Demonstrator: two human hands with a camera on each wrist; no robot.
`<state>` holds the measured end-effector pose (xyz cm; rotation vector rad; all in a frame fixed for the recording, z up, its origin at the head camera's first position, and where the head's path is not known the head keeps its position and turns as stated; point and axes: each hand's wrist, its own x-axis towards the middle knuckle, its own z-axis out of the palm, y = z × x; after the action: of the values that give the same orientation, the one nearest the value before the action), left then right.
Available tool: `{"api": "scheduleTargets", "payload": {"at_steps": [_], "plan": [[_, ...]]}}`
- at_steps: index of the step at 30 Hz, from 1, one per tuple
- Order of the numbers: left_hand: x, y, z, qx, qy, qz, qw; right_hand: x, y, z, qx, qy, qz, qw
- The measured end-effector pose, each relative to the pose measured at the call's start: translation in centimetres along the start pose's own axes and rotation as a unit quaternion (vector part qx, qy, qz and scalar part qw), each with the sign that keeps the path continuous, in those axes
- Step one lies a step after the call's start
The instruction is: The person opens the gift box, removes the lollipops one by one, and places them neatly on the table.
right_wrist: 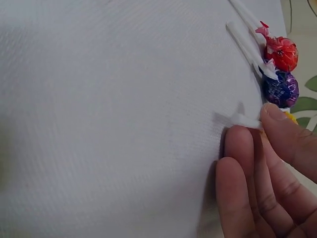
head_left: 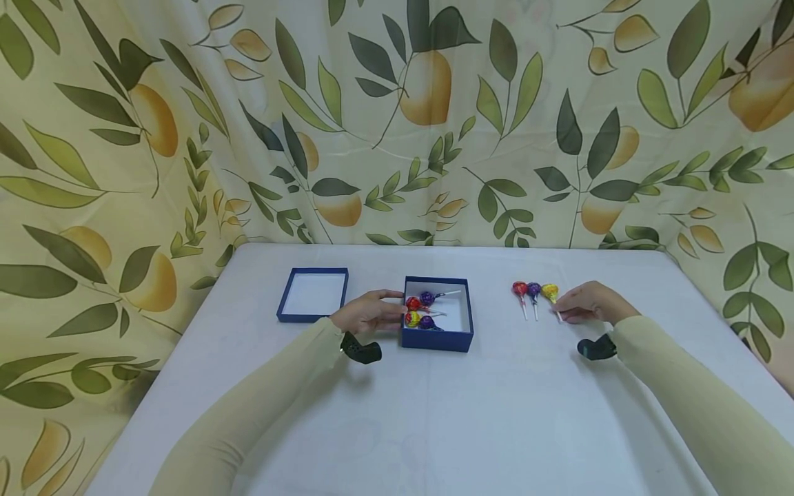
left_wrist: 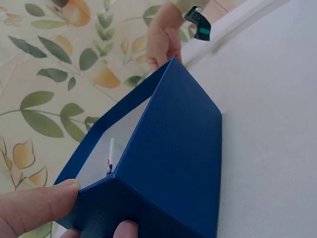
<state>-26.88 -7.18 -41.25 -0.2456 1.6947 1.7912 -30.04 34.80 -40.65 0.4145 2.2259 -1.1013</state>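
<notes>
Leaf-and-pear patterned fabric [head_left: 397,124] hangs behind and beside a white-clothed table [head_left: 434,413], and both arms are out over it. Left hand [head_left: 367,313] first: it sits at the left wall of the open dark-blue cardboard box [head_left: 437,339], thumb and fingers curled onto that wall, and the left wrist view shows a thumb [left_wrist: 34,206] pressed against the box's corner edge. Inside the box lie four wrapped lollipops [head_left: 420,311], red, purple, yellow and purple, sticks pointing right. Off to the left, well apart, rests the box's dark-blue lid [head_left: 313,295], white inside facing up.

Over to the right hand [head_left: 589,303] now: three more lollipops lie in a row on the cloth, a red-wrapped one [head_left: 520,288], a purple-wrapped one [head_left: 533,290] and a yellow-wrapped lollipop [head_left: 549,292]. The fingers close on the yellow one's white stick (the right wrist view shows thumb and fingertips [right_wrist: 237,148] pinching it against the cloth), with the candy head just beyond the thumb. Black wrist-worn cameras [head_left: 597,348] show under both sleeves.
</notes>
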Motion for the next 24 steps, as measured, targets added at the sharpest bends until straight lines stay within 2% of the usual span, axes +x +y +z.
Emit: {"api": "scheduleTargets", "payload": {"at_steps": [9, 24], "plan": [[-0.22, 0.1, 0.05, 0.005, 0.002, -0.001, 1.0, -0.07, -0.12, -0.34, -0.007, -0.014, 0.002, 1.0], [-0.28, 0.18, -0.05, 0.009, -0.004, -0.002, 0.9999, 0.33, -0.47, -0.72, 0.018, -0.033, 0.007, 0.999]]}}
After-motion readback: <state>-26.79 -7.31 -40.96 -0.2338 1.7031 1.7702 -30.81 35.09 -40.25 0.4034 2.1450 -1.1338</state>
